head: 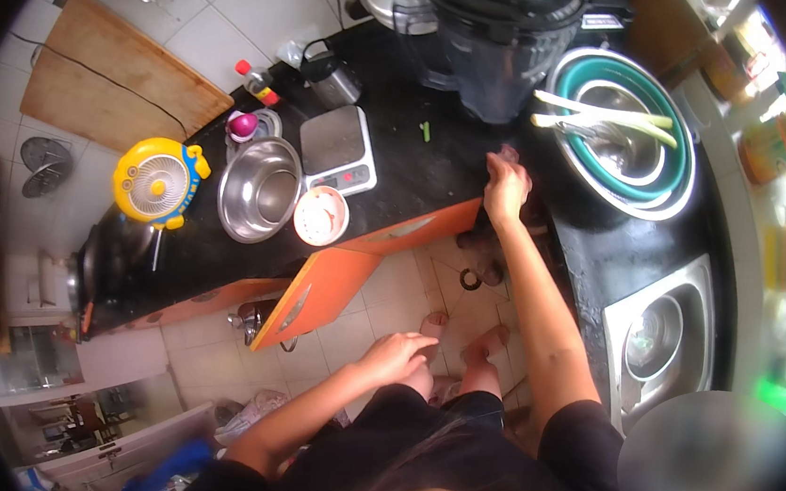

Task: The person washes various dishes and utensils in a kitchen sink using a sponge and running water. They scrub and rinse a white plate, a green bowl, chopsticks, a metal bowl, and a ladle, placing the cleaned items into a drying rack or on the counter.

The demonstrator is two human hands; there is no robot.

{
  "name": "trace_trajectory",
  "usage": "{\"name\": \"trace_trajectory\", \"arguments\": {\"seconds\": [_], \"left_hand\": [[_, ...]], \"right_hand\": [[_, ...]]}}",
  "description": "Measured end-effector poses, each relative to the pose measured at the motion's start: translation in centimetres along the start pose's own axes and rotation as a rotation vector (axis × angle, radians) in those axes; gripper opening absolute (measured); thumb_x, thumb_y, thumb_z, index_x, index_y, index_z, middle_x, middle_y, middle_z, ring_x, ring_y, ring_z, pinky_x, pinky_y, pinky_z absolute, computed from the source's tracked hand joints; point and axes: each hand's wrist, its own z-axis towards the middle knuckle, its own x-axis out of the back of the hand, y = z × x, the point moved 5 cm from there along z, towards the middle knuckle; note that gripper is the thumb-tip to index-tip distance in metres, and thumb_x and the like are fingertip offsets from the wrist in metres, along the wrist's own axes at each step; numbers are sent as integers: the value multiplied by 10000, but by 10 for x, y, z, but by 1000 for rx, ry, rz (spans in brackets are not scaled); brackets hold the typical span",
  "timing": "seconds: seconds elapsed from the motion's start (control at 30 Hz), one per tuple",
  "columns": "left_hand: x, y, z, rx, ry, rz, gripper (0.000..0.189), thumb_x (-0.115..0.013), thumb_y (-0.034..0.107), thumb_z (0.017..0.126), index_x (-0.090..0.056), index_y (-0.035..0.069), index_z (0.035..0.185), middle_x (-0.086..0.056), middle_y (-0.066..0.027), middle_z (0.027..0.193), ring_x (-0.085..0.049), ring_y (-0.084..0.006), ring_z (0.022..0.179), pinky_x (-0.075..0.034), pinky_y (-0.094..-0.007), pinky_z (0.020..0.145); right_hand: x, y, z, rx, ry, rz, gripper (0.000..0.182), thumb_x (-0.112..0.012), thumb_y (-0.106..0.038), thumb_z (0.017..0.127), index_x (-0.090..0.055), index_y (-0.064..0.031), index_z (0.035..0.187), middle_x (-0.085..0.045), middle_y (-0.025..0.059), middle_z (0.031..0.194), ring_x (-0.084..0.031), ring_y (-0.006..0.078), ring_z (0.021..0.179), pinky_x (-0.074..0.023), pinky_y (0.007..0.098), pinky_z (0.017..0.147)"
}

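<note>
My right hand (509, 184) is at the inner corner of the black countertop (409, 155), its fingers closed on a small pinkish thing (508, 154) that I cannot identify. My left hand (396, 358) hangs over the floor before my body, fingers apart, holding nothing. A small green vegetable piece (425, 131) lies on the counter left of my right hand. To the right, pale green stalks (604, 112) lie across a teal basin (682, 149) with metal bowls. A digital kitchen scale (337, 142), a steel bowl (227, 194) and a small pink-rimmed bowl (322, 216) stand further left.
A black multicooker or blender-like appliance (500, 50) stands at the counter's back. An orange cabinet door (321, 288) hangs open below the front edge. A yellow fan (157, 184) stands left, and a steel sink (698, 317) is at the right. A wooden cutting board (118, 73) leans on the wall.
</note>
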Motion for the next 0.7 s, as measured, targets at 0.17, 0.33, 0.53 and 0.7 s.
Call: {"name": "trace_trajectory", "arguments": {"seconds": [0.17, 0.33, 0.53, 0.7], "left_hand": [[21, -16, 3, 113, 13, -663, 327, -524, 158, 888, -522, 40, 1193, -599, -128, 1101, -601, -221, 989, -476, -331, 858], [-6, -62, 90, 310, -113, -1687, 395, -431, 259, 947, -464, -20, 1226, -549, -145, 1169, -530, -260, 1105, -446, -356, 940], [9, -116, 198, 190, 103, -2451, 408, -363, 235, 950, -390, -26, 1263, -434, -183, 1298, -408, -341, 1217, -343, -444, 1045], [6, -120, 214, -63, 127, -2357, 363, -399, 334, 908, -527, 60, 1110, -561, -91, 1106, -520, -262, 1037, -378, -405, 961]], "right_hand": [[-62, -94, 57, 537, -136, 164, 245, -531, -13, 715, -658, -58, 920, -653, 79, 963, -576, 264, 913, -408, 374, 880], [-145, -60, 89, 386, -331, -122, 424, -530, -37, 756, -571, -138, 1166, -571, 36, 1184, -464, 262, 1152, -360, 387, 964], [-117, -82, 26, 574, -456, 57, 291, -535, -14, 715, -659, -120, 956, -618, 50, 1034, -518, 282, 1010, -370, 381, 914], [-32, -101, -79, 428, -628, 224, 349, -553, 42, 668, -643, -45, 994, -637, 111, 999, -566, 318, 988, -411, 390, 915]]}}
